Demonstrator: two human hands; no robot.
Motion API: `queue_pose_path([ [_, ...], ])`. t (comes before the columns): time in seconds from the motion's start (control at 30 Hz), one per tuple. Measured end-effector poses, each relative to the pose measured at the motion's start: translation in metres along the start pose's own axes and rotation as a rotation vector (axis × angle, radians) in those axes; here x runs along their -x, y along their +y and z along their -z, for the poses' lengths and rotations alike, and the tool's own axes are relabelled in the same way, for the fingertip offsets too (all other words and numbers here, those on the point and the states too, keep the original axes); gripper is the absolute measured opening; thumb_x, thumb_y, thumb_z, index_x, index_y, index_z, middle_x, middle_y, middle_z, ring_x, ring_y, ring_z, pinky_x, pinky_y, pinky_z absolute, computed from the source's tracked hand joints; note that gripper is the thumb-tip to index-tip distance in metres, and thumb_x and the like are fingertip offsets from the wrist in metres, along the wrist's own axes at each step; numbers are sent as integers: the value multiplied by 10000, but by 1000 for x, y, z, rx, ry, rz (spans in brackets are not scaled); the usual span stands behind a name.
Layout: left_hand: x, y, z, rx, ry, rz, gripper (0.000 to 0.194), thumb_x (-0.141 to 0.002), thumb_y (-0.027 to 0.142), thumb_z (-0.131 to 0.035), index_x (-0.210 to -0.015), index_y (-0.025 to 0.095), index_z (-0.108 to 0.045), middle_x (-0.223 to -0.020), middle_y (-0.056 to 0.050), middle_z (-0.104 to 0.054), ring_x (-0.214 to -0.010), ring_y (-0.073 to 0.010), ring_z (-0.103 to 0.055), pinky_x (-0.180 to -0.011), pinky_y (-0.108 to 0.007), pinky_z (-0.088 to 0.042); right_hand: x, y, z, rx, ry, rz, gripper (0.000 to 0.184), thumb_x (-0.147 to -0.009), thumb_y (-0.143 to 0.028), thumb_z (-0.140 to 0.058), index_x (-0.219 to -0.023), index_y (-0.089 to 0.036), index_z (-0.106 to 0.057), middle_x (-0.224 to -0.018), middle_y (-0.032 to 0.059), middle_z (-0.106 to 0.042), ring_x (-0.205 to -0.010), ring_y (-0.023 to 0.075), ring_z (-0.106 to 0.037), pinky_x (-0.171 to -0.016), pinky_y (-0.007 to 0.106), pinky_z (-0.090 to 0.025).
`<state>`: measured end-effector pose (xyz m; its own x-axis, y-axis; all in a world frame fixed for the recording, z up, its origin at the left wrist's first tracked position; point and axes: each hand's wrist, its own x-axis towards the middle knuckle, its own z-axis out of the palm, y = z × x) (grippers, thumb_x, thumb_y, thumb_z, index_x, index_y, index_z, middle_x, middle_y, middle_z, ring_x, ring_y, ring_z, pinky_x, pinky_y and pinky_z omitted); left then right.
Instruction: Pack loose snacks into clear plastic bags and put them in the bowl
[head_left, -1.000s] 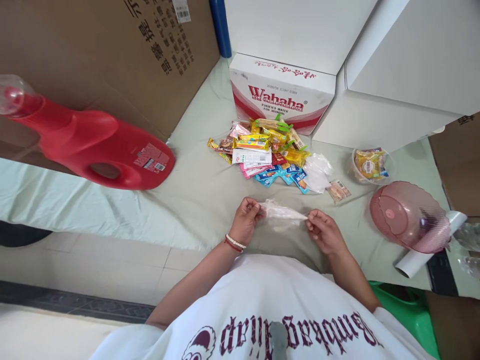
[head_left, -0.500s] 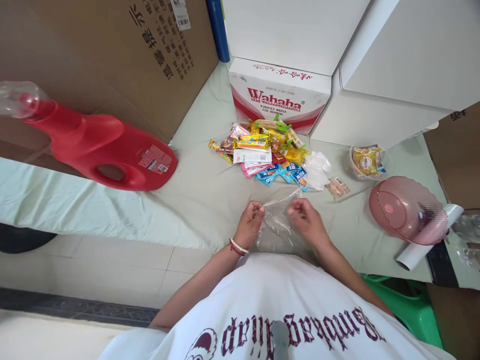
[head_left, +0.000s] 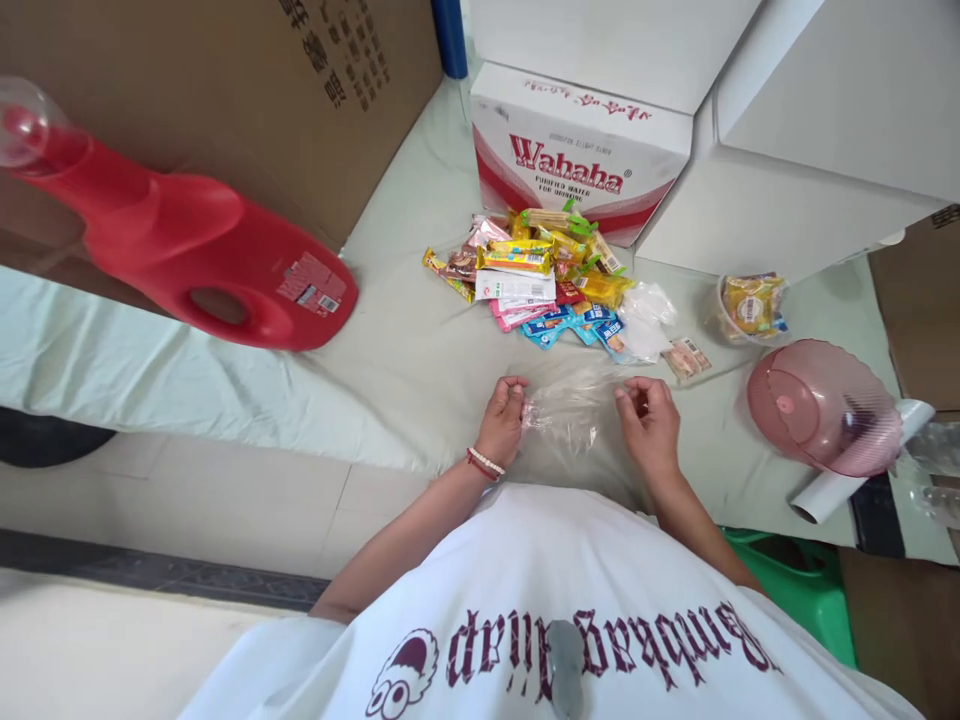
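Note:
A clear plastic bag [head_left: 574, 410] is stretched between my two hands, low over the cloth near my body. My left hand [head_left: 502, 422], with a beaded bracelet on its wrist, pinches the bag's left side. On the other side, my right hand [head_left: 651, 425] has its fingers closed on the bag's right edge. Just beyond lies a pile of wrapped snacks [head_left: 517, 258] in yellow, pink and blue packets. Beside the pile rests a crumpled white plastic bag [head_left: 646, 318], and a small snack packet [head_left: 686, 360] lies alone to its right.
A Wahaha water carton [head_left: 577, 150] stands behind the snacks. At left lies a large red jug [head_left: 217, 260]. To the right are a clear tub of snacks [head_left: 752, 308], a pink ribbed bowl [head_left: 821, 405], a white roll [head_left: 829, 495] and a green stool [head_left: 799, 580].
My right hand has moved right, away from my left, and the clear bag is now spread wider between them. The whole view has shifted slightly.

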<state>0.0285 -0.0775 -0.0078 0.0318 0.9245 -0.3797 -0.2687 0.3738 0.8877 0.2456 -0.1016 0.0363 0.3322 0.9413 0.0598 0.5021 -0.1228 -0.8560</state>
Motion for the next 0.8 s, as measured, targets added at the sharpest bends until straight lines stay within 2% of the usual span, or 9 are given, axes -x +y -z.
queue_pose_path([
  [0.07, 2, 1, -2, 30, -30, 10, 464, -892, 655, -597, -1053, 230, -502, -666, 65, -425, -539, -109, -368, -482, -229, -336, 11, -15, -1, -57, -123, 12, 221, -902, -436, -642, -933, -217, -645, -775, -12, -592, -639, 133, -499, -616, 273, -425],
  [0.17, 6, 2, -5, 14, -66, -8, 455, -913, 643, -582, -1081, 230, -488, -666, 65, -438, -538, -108, -380, -499, -232, -352, 25, -34, -17, -225, -483, -59, 268, -908, -481, -633, -865, -216, -629, -683, -29, -555, -598, 127, -476, -547, 253, -386],
  [0.23, 9, 3, -7, -16, -103, -33, 452, -924, 635, -575, -1106, 231, -486, -671, 65, -448, -553, -107, -399, -522, -229, -363, 31, -41, -33, -283, -595, -121, 297, -896, -515, -640, -865, -221, -618, -706, -17, -575, -638, 142, -514, -543, 255, -411],
  [0.33, 12, 3, -10, -46, -153, -68, 448, -939, 634, -550, -1132, 235, -488, -672, 68, -440, -574, -106, -424, -559, -227, -386, 34, -41, -53, -315, -596, -199, 314, -853, -543, -684, -896, -244, -597, -781, 1, -612, -687, 168, -555, -537, 272, -459],
  [0.43, 13, 3, -12, -41, -150, -48, 468, -921, 655, -560, -1130, 243, -485, -676, 73, -438, -534, -93, -401, -526, -223, -368, 33, -34, -58, -379, -592, -228, 297, -867, -541, -660, -873, -254, -587, -746, -13, -592, -622, 155, -535, -548, 287, -473],
  [0.6, 7, 10, -7, 93, -111, 24, 539, -846, 673, -648, -1131, 244, -488, -600, 116, -351, -459, -72, -308, -467, -213, -303, 29, -21, -44, -511, -505, -363, 312, -837, -527, -705, -852, -240, -584, -654, -48, -512, -555, 125, -465, -515, 262, -417],
  [0.7, 3, 15, -2, -81, -285, 75, 614, -707, 555, -831, -1134, 205, -563, -556, 130, -364, -458, -62, -298, -462, -207, -264, 26, -16, -33, -553, -449, -394, 304, -820, -492, -740, -827, -229, -589, -654, -47, -517, -566, 116, -455, -510, 248, -395],
  [0.77, 0, 16, 0, -262, -368, 79, 504, -658, 473, -873, -990, 174, -640, -539, 115, -393, -479, -58, -318, -474, -204, -256, 24, -14, -24, -549, -421, -392, 279, -822, -465, -748, -826, -226, -604, -653, -45, -528, -573, 116, -462, -522, 248, -400],
  [0.8, -3, 17, 2, -317, -357, 67, 426, -679, 470, -854, -901, 167, -654, -536, 103, -400, -486, -58, -323, -475, -204, -249, 23, -12, -18, -542, -397, -390, 266, -823, -453, -750, -828, -227, -609, -656, -44, -535, -576, 116, -467, -526, 248, -401],
])
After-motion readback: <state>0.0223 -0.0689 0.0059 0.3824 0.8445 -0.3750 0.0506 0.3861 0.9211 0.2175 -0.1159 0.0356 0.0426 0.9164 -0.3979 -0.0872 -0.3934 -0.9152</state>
